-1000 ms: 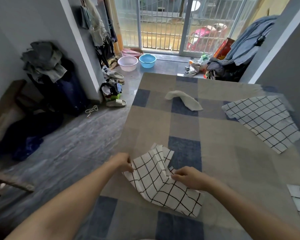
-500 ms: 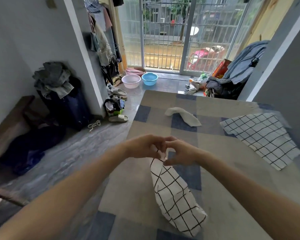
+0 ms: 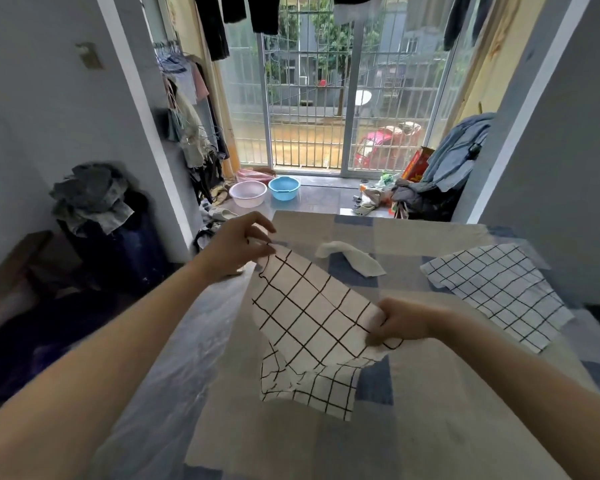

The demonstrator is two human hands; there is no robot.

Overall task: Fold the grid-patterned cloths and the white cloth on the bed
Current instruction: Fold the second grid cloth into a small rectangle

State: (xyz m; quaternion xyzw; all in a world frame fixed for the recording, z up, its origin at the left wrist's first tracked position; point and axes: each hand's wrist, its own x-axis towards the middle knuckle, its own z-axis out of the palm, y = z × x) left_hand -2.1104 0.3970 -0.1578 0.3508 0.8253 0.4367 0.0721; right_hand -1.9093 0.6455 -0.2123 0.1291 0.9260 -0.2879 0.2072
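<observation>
Up off the bed point(image 3: 430, 427): a grid cloth point(image 3: 309, 317), stretched between both hands. Left hand point(image 3: 238, 245) raised, thumb and fingertips pinching the cloth's upper corner, the remaining fingers loosely spread. Right hand point(image 3: 400, 322) lower and nearer, fingers curled round the cloth's right edge. Lower part of the cloth hanging slack and doubled over, above the bed cover of tan and blue squares. Farther back on the same cover, a crumpled white cloth point(image 3: 352, 258), lying apart from everything else. To the right, a second grid cloth point(image 3: 492, 292) spread flat near the bed's edge. Beyond the foot of the bed, on the floor, a pink basin point(image 3: 247, 194) just beside a blue basin point(image 3: 284, 188), both before a barred glass door point(image 3: 326, 98). At left, a pile of dark clothes point(image 3: 90, 199) against the wall. At right, another heap of clothes point(image 3: 444, 174) by the door.
</observation>
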